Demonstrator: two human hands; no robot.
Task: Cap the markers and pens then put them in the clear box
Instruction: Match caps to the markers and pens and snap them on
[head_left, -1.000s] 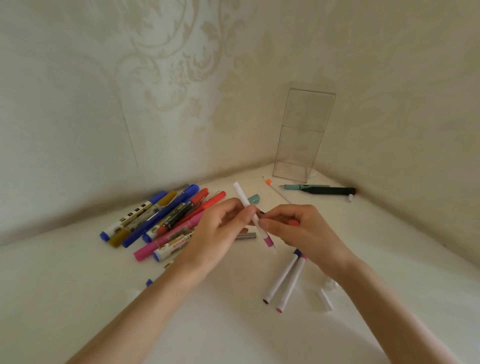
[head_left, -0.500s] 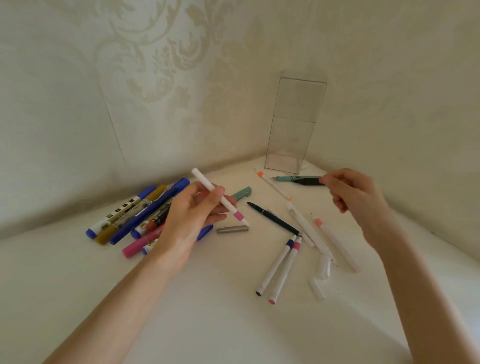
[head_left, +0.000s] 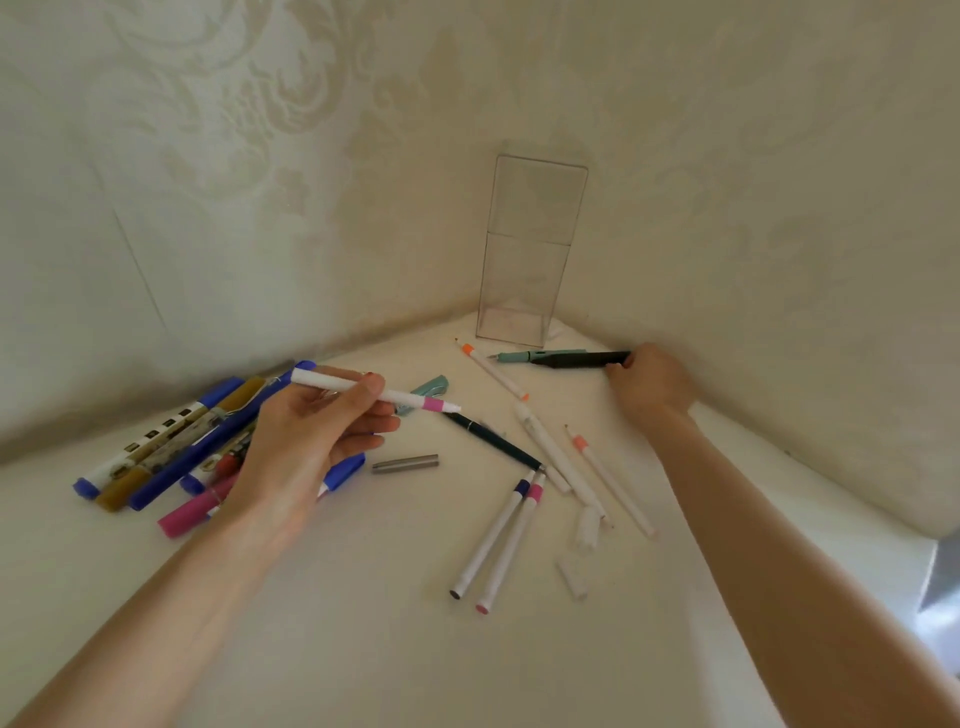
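1. Left hand (head_left: 311, 441): we log curled fingers, with thumb and forefinger pinching the white pink-banded marker (head_left: 410, 400) at mid-barrel above the table (head_left: 363, 649). Its pink end juts right, past the fingertips.
2. Right hand (head_left: 652, 387): we log fingers closed round the black end of the teal-and-black pen (head_left: 561, 358), just in front of the clear box (head_left: 530, 260).
3. Clear box: upright in the wall corner, apart from both hands.

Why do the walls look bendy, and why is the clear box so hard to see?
Head view: the wide-angle lens bends the walls and stretches the arms; the clear box shows only by its outline, wall showing through; soft light, faint shadows; the left hand holding the white marker and right hand gripping the black pen look slightly blurred.
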